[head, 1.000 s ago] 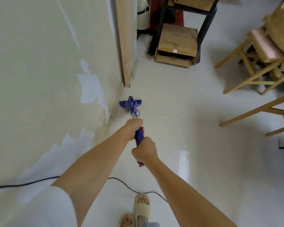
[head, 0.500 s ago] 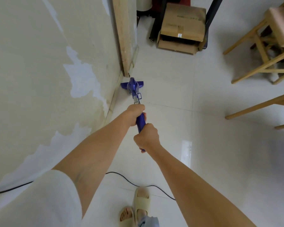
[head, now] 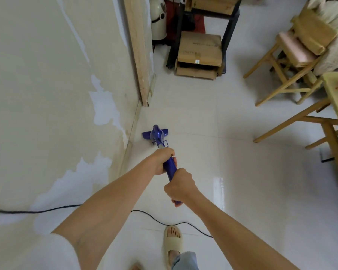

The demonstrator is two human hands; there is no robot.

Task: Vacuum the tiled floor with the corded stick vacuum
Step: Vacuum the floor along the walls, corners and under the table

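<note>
A blue stick vacuum [head: 158, 137] stands on the white tiled floor [head: 252, 191], its flat head close to the base of the left wall. My left hand [head: 163, 160] grips the upper part of its blue handle. Just below it, my right hand [head: 179, 187] grips the handle's end. Both arms stretch forward. The vacuum's black cord [head: 154, 218] runs across the floor from the left edge, passes behind my arms and lies in front of my foot.
A wooden door frame [head: 139, 55] ends the peeling wall [head: 47, 94] ahead. A black rack with cardboard boxes [head: 200, 53] stands beyond. Wooden stools [head: 281, 67] and a wooden table leg [head: 289, 123] crowd the right. My sandalled foot [head: 172, 242] is near the cord.
The vacuum head has been pulled back from the door frame towards me along the wall. Both hands keep their grip on the handle.
</note>
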